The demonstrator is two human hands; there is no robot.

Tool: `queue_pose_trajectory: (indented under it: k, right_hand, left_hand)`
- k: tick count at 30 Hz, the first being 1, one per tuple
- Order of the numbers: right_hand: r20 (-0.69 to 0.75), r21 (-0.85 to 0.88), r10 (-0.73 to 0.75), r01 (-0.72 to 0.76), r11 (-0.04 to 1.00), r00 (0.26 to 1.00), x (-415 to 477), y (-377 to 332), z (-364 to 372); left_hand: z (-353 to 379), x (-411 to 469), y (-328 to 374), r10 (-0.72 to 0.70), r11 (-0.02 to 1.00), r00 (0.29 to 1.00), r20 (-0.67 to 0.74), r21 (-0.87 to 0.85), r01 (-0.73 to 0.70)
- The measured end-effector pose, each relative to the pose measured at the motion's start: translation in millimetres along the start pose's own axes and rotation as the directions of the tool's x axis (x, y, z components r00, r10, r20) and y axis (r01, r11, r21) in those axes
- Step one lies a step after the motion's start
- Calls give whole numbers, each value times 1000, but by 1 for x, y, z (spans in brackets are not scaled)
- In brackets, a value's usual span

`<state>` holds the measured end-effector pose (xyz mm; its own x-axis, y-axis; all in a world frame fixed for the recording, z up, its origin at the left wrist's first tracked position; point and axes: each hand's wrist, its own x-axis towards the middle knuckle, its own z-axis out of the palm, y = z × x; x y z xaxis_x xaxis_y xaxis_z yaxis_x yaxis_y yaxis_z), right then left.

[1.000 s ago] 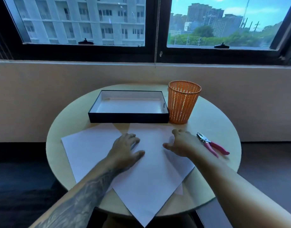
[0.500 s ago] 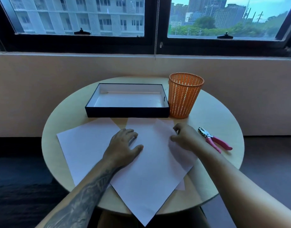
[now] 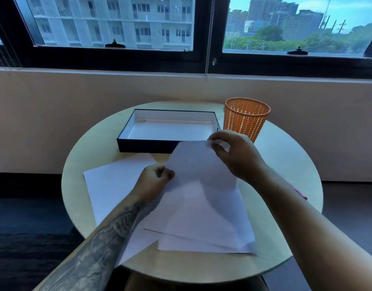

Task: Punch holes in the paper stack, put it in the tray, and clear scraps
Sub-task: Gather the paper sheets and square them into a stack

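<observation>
White paper, thin and limp: the lifted sheet [image 3: 201,185] sags between two grips, and its lower edge trails on the other sheets [image 3: 201,244] lying at six o'clock on the round bench [image 3: 286,156]. The left hand [image 3: 157,179] pinches the sheet's left edge with its fingers curled onto it. The right hand [image 3: 233,154] pinches the upper right corner, raised towards twelve o'clock. One loose sheet [image 3: 113,185] lies flat at nine o'clock, askew to the rest.

The tray [image 3: 147,144], black outside and white within, sits at twelve o'clock; nothing shows in it. An orange mesh basket [image 3: 246,118] stands just beside it at one o'clock. Of the hole punch [image 3: 300,193] only a pink sliver shows at three o'clock, behind the right forearm.

Assessment: the sheets are scattered, no stack is squared and no holes are visible, so punching appears not to have begun.

Handling: the paper is very light and bends under its own weight. It likely slides sheet on sheet and creases readily. Once gathered, the stack is best held by opposite edges, tapped square on the bench, then pinched firmly close to the edge to be punched so the sheets cannot fan out.
</observation>
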<state>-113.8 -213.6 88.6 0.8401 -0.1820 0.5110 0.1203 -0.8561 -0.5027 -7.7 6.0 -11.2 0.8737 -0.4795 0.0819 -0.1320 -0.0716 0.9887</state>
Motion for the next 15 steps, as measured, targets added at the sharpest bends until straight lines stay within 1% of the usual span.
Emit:
queue_pose_trajectory:
  k: [1,2,3,5,6,7,8,9,10,11,13,15]
  right_hand:
    - [-45,-54,-44,42,998,998,2,0,0]
    - [-106,-108,-69,57,993,992,2,2,2]
    - [-177,-138,-73,48,989,981,2,4,3]
    - [-317,-104,-20,-14,994,948,-2,13,5]
    - [-356,-52,37,-60,997,934,-5,20,8]
    - [-355,0,109,-117,993,929,-9,29,13]
    - [-311,36,189,-187,982,931,-14,39,19]
    - [-236,42,268,-266,963,934,-19,50,25]
    - [-149,17,335,-336,942,931,-25,59,31]
    - [-64,-39,390,-393,919,919,-31,68,37]
    - [66,-218,489,-466,858,870,-44,80,48]
    - [115,-385,548,-471,794,829,-53,84,56]
  left_hand:
    - [0,-1,2,-27,996,999,-36,-85,24]
    - [-1,-1,1,-57,986,995,-79,-162,44]
    - [-4,-1,2,-86,978,989,-123,-200,60]
    - [-14,-2,-2,-92,983,976,-196,-173,58]
    - [-18,-4,-3,-78,987,970,-229,-155,43]
    - [-22,-4,-5,-66,988,962,-264,-152,27]
    - [-24,-6,-5,-57,987,955,-290,-163,9]
    - [-25,-7,-5,-56,985,951,-303,-172,4]
    - [-25,-8,-5,-58,984,950,-307,-178,3]
    - [-25,-8,-5,-60,985,949,-310,-175,5]
    - [-26,-8,-5,-72,986,945,-319,-167,18]
    - [-28,-9,-6,-85,982,942,-323,-188,24]
